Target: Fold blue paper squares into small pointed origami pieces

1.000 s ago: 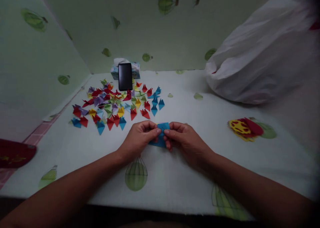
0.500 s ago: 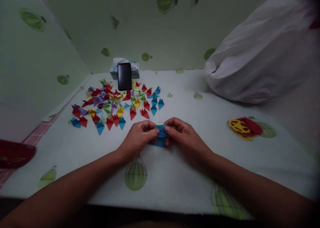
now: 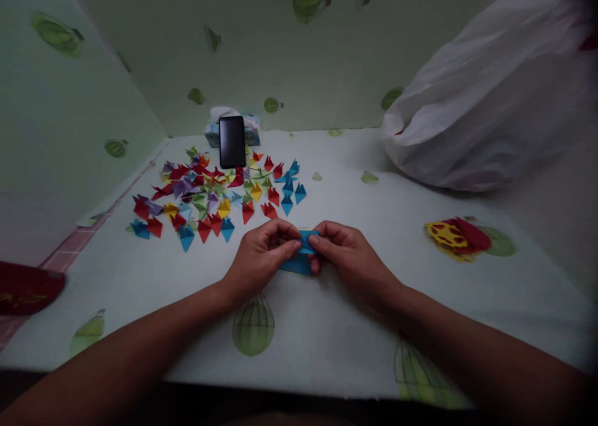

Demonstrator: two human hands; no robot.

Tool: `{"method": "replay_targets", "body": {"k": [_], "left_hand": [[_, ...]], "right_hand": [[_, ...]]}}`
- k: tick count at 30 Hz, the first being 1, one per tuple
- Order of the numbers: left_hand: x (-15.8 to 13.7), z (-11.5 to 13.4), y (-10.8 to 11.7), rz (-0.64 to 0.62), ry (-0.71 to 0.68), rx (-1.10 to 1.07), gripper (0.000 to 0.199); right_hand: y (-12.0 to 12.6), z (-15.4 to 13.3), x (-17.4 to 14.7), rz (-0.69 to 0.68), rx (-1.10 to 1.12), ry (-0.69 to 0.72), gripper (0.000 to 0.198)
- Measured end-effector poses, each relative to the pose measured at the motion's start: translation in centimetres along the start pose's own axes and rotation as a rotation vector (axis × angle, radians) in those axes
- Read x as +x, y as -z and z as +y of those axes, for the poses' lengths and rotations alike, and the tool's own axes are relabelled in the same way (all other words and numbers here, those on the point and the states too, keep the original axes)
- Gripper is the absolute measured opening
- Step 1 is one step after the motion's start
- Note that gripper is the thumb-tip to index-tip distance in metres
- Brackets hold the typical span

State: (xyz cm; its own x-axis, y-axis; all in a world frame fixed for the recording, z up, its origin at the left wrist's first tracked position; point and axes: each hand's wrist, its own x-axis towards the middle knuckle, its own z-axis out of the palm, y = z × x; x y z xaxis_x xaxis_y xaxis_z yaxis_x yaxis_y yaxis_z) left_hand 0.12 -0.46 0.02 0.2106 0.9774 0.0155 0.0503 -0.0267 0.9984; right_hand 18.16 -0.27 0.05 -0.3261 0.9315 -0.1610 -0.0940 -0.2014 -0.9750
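Between my two hands is a small folded piece of blue paper (image 3: 297, 265), with a pale yellowish strip at its top edge. My left hand (image 3: 261, 255) pinches its left side, thumb lying on the fold. On the opposite side my right hand (image 3: 348, 251) grips the paper, its thumb pressed near the upper fold. Fingers cover parts of both sides of the paper. Beyond my left hand lies a spread of many-coloured folded paper pieces (image 3: 204, 230), pointed in shape, in red, blue, yellow, green and purple.
A black phone (image 3: 232, 142) leans on a tissue box (image 3: 253, 131) at the back. A large white plastic bag (image 3: 458, 114) bulges at the right. Yellow and red cut-outs (image 3: 448, 236) lie on the right of the table (image 3: 336, 326). A dark red object (image 3: 32, 288) is at the left edge.
Both hands still hold the blue paper at nearly the same spot. My left fingers have shifted slightly right along it, and the upper fold shows a little further right.
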Motion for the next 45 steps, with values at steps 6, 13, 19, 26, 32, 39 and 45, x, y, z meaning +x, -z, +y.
{"method": "replay_targets", "body": {"k": [6,13,19,26,32,39,45], "left_hand": [[0.0,0.3,0.1,0.003,0.033,0.078,0.016],[0.1,0.8,0.0,-0.012,0.127,0.007,0.02],[0.0,1.0,0.0,-0.018,0.164,-0.021,0.022],[0.0,0.9,0.0,-0.013,0.14,-0.009,0.022],[-0.1,0.8,-0.2,0.037,0.084,-0.008,0.02],[-0.2,1.0,-0.4,0.077,0.061,-0.071,0.024],[0.0,0.8,-0.3,0.094,0.077,-0.161,0.031]], "right_hand": [[-0.1,0.0,0.0,0.001,-0.025,0.015,0.027],[-0.2,-0.1,-0.2,-0.003,-0.046,0.013,0.026],[-0.3,0.0,-0.3,-0.015,-0.072,0.016,0.026],[-0.3,0.1,-0.2,-0.015,-0.079,0.025,0.025],[-0.1,0.1,0.0,-0.047,-0.125,0.032,0.028],[-0.2,0.0,-0.1,-0.103,-0.125,-0.02,0.029],[-0.3,-0.4,-0.2,-0.118,-0.034,-0.028,0.028]]}}
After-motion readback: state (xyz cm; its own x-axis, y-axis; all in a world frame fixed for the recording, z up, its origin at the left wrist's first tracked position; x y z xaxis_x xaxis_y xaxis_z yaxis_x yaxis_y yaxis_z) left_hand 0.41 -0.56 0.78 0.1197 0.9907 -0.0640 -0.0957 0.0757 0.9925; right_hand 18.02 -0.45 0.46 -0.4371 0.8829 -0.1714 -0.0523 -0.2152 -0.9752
